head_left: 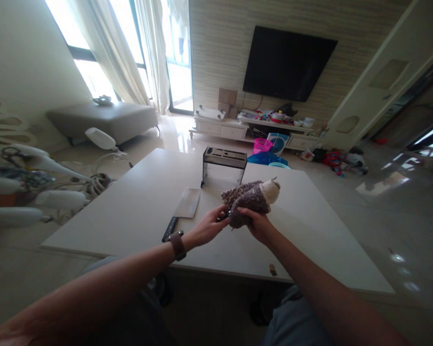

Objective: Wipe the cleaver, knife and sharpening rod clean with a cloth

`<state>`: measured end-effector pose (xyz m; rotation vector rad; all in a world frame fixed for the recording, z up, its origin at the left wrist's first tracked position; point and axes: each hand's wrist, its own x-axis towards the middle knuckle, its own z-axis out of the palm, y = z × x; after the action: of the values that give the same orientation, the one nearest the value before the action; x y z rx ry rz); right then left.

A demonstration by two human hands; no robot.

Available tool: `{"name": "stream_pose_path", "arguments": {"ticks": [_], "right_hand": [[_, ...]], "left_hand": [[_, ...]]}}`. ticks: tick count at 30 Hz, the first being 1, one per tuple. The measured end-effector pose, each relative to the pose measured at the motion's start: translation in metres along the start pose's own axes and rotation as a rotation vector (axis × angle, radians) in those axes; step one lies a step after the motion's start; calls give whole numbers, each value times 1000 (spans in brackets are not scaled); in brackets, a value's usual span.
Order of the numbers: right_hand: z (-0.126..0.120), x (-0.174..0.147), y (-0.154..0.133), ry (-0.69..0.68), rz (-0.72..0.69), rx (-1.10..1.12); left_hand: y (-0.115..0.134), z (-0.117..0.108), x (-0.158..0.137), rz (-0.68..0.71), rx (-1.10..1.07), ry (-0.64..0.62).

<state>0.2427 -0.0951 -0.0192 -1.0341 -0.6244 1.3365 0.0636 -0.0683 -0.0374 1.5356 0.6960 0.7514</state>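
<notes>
My left hand (212, 225) pinches a small dark handle (222, 217); the rest of that utensil is hidden behind the cloth, so its kind cannot be told. My right hand (259, 223) is closed around a fuzzy brown cloth (250, 199) with a cream-coloured end (271, 191). The cloth is bunched above the table, against the handle's far end. A cleaver (188, 203) with a black grip lies flat to the left of my hands. Behind them stands a knife block (224, 166) with a slotted top and clear front.
The white table (137, 192) spans the area before me. A small yellow figure (272, 269) lies near its front edge. Beyond the far edge are a pink basket (262, 145) and a blue tub (265, 158). White lamp shades (63, 198) crowd the left side.
</notes>
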Motion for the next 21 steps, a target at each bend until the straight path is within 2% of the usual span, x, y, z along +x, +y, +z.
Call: {"name": "stream_pose_path", "arguments": {"ticks": [5,8,13,21], "right_hand": [[-2,5,4,89,-51,39],[-5,10,1,118,-77,68],[-19,22,-15,170,-130,82],[-53,42,-45,268,-204,152]], "left_hand": [[-2,1,0,-48,-100,-73],[-3,0,0,-64,-95,-74],[-2,-4,-3,-74,-55,-80],[2,-15,-12,-76,84,-100]]}}
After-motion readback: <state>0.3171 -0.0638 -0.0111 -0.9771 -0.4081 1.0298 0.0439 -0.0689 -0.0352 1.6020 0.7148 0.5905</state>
